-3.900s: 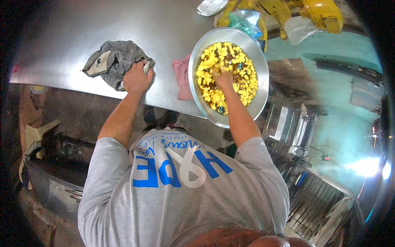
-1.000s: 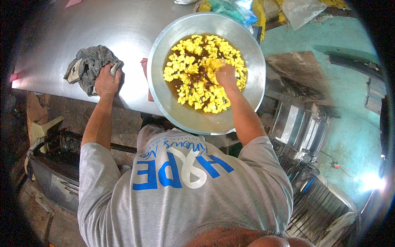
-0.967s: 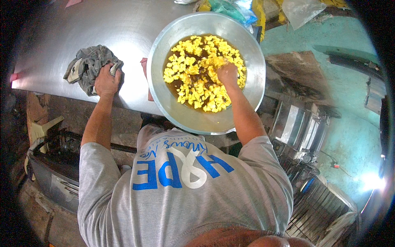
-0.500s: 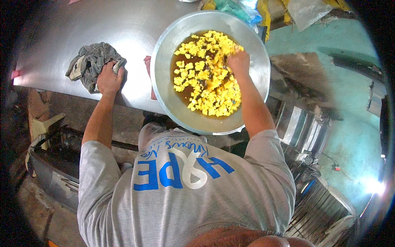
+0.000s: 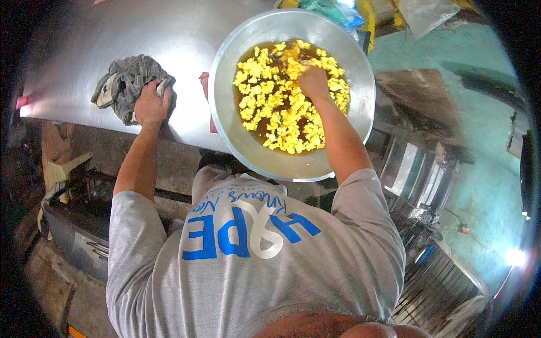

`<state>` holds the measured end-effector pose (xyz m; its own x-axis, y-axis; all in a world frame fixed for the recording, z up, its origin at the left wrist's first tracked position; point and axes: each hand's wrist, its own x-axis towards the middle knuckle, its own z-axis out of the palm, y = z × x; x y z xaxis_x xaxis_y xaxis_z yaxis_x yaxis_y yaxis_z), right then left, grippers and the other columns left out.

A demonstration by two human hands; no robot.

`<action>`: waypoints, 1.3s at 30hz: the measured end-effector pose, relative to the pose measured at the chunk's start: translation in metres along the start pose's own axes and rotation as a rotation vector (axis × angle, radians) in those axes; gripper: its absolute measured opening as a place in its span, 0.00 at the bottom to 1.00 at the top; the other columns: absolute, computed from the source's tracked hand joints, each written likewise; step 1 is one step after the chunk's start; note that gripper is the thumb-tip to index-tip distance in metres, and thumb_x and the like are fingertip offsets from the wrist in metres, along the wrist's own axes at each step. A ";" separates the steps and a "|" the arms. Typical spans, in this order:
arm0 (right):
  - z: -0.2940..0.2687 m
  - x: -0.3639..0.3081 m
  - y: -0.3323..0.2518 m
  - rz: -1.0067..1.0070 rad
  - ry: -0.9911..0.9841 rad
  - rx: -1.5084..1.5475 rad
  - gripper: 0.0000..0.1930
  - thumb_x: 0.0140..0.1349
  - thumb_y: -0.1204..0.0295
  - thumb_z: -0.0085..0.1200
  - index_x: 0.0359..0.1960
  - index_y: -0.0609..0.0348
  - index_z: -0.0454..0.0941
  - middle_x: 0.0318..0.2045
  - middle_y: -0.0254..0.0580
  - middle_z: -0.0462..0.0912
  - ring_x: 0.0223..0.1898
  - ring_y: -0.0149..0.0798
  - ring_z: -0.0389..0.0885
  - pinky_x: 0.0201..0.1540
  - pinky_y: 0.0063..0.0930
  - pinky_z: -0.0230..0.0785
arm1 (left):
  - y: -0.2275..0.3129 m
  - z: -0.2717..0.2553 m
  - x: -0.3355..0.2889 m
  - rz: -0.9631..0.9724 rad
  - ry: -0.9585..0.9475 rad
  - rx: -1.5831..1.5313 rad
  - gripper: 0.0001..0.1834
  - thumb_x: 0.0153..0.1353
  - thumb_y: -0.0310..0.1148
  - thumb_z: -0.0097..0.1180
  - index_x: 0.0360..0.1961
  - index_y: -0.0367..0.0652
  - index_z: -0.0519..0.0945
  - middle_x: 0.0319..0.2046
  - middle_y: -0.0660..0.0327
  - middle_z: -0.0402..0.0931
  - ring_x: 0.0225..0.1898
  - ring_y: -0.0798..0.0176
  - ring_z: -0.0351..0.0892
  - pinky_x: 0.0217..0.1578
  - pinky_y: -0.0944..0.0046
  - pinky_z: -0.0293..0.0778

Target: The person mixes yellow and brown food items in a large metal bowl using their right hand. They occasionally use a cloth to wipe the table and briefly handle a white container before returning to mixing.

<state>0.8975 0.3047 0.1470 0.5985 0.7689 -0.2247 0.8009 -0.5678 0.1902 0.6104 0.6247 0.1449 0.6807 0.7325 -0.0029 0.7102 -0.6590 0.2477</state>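
Note:
My left hand (image 5: 151,104) rests on a crumpled grey patterned cloth (image 5: 125,84) on the metal table, fingers curled over its near right side. To the right, a wide metal basin (image 5: 222,90) holds dark brown liquid (image 5: 262,127) with many small, puffy yellow pieces (image 5: 290,138) floating in it. My right hand (image 5: 313,82) reaches into the basin, closed, knuckles up, at the far side of the pieces. Around its fingertips, the yellow pieces and a brownish streak are smeared by motion. Whatever the fingers hold is hidden.
The shiny metal table (image 5: 169,34) ends at a near edge in front of me. Plastic bags (image 5: 338,12) lie beyond the basin. Part of a reddish object (image 5: 205,84) shows at the basin's left rim. A turquoise wall (image 5: 479,50) and metal equipment (image 5: 414,174) stand on the right.
My right hand has moved left and slightly nearer within the basin, and the yellow pieces have shifted and spread around it. My left hand stays on the cloth.

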 end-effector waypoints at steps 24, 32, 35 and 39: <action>0.021 -0.065 0.053 0.227 0.058 0.008 0.13 0.47 0.65 0.49 0.23 0.64 0.79 0.26 0.54 0.79 0.30 0.52 0.78 0.35 0.42 0.70 | -0.001 -0.003 -0.006 0.084 0.081 -0.044 0.22 0.53 0.49 0.50 0.47 0.50 0.71 0.42 0.56 0.73 0.42 0.50 0.74 0.43 0.53 0.69; 0.011 -0.031 0.029 0.497 -0.231 0.146 0.15 0.55 0.63 0.46 0.32 0.60 0.81 0.35 0.48 0.81 0.38 0.47 0.79 0.39 0.38 0.70 | -0.001 -0.005 -0.006 0.052 0.051 -0.044 0.23 0.52 0.50 0.51 0.47 0.52 0.72 0.41 0.56 0.73 0.42 0.49 0.74 0.42 0.53 0.70; 0.033 -0.033 0.028 0.363 -0.183 0.209 0.13 0.54 0.66 0.46 0.29 0.60 0.81 0.33 0.48 0.81 0.37 0.47 0.79 0.37 0.37 0.71 | 0.000 -0.007 -0.002 -0.008 -0.076 -0.044 0.26 0.53 0.52 0.49 0.51 0.51 0.70 0.48 0.55 0.71 0.47 0.48 0.72 0.47 0.52 0.67; 0.034 -0.040 0.038 0.380 0.028 0.208 0.10 0.52 0.69 0.49 0.22 0.60 0.81 0.26 0.52 0.80 0.30 0.47 0.80 0.34 0.39 0.70 | 0.002 -0.008 -0.003 -0.020 -0.047 -0.021 0.25 0.53 0.51 0.50 0.50 0.52 0.71 0.47 0.55 0.71 0.46 0.49 0.73 0.46 0.53 0.68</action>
<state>0.9043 0.2421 0.1306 0.8533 0.4996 -0.1494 0.5119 -0.8571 0.0575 0.6087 0.6229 0.1531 0.6748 0.7361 -0.0531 0.7199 -0.6406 0.2672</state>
